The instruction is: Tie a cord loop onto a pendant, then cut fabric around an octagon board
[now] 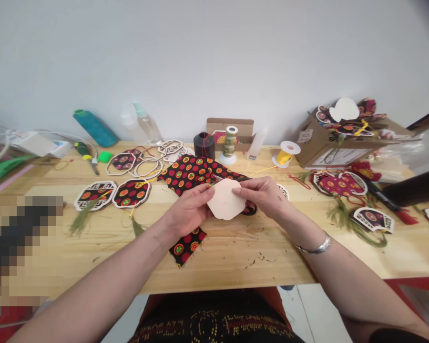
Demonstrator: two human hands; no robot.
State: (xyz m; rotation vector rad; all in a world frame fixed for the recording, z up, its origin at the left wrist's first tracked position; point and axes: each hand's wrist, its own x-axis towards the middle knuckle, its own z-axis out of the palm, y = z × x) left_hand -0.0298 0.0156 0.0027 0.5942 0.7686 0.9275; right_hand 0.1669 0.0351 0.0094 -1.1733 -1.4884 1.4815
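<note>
A cream card piece (pixel 226 202) with a scalloped outline is held up between both hands, its plain face toward me. My left hand (pixel 191 209) pinches its left edge, and my right hand (pixel 260 193) pinches the upper right edge. Black fabric (pixel 188 172) with red and yellow round flowers lies behind and below the card, partly hidden by it. A dark handle loop (pixel 250 209), perhaps of scissors, shows just past the card's right side. To the left lie two finished-looking framed ornaments, one lattice-fronted (pixel 95 194) and one with matching flowered cloth (pixel 131 193), both with green tassels.
Along the wall stand a black thread spool (pixel 204 145), a green thread cone (pixel 230 145), a yellow cord spool (pixel 286 154) and a teal thread cone (pixel 95 127). A cardboard box (pixel 329 147) of ornaments sits at right, near a black pole (pixel 414 188). A screwdriver (pixel 86 156) lies left.
</note>
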